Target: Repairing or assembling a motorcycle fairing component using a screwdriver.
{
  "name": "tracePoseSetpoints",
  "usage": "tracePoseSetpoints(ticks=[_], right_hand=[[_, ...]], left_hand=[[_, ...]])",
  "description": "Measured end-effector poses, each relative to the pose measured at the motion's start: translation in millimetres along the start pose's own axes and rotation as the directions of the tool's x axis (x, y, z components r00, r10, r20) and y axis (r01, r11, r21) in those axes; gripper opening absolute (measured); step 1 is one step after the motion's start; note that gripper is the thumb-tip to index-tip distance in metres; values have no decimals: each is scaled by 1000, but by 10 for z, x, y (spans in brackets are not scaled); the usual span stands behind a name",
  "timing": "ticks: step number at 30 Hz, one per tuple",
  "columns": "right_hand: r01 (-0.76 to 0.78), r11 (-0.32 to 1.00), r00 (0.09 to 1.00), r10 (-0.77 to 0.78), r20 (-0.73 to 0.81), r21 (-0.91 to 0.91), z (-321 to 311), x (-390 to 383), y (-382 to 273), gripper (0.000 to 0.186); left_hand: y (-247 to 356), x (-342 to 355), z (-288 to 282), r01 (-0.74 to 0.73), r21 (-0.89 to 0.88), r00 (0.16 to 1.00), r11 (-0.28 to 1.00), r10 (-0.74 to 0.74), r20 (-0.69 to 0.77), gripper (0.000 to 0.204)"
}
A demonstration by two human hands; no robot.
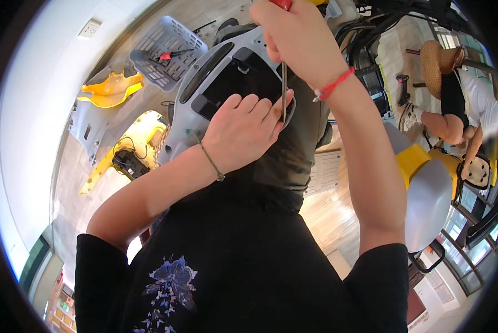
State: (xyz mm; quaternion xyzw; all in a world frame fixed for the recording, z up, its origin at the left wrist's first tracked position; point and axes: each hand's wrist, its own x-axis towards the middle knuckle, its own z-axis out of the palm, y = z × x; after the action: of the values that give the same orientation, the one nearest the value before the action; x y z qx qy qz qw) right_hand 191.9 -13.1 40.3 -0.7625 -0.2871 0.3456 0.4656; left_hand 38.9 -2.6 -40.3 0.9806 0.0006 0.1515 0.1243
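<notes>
A grey plastic panel (185, 130) with a glossy black recess rests across my lap. My right hand (304, 44) is closed around the red handle of a screwdriver (284, 83), high over the panel's right edge. The metal shaft points down toward that edge. My left hand (240, 130) lies over the panel's lower right part, its fingers curled. Its index finger and thumb close about the lower end of the shaft. The tip, and any screw under it, cannot be made out.
A grey slotted basket (149, 66) at the upper left holds a red-and-black tool (168, 55). Yellow shell parts (113, 91) lie on the floor at left. At right are a power driver (403, 91), a grey-and-yellow body (429, 194) and a seated person (479, 94).
</notes>
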Motion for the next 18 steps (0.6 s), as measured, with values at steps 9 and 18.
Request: tracePoseSetpoints(ticks=[9,18], right_hand=[[440,398,683,-730,13,-805,-174,-124,261,26],[117,956,983,-73,-168,270,-613,-736,-195,15]], left_hand=[[53,15,1,-47,8,999,999,47,18,51],[-134,-31,-276,7,-19,991,1000,-4,136,64]])
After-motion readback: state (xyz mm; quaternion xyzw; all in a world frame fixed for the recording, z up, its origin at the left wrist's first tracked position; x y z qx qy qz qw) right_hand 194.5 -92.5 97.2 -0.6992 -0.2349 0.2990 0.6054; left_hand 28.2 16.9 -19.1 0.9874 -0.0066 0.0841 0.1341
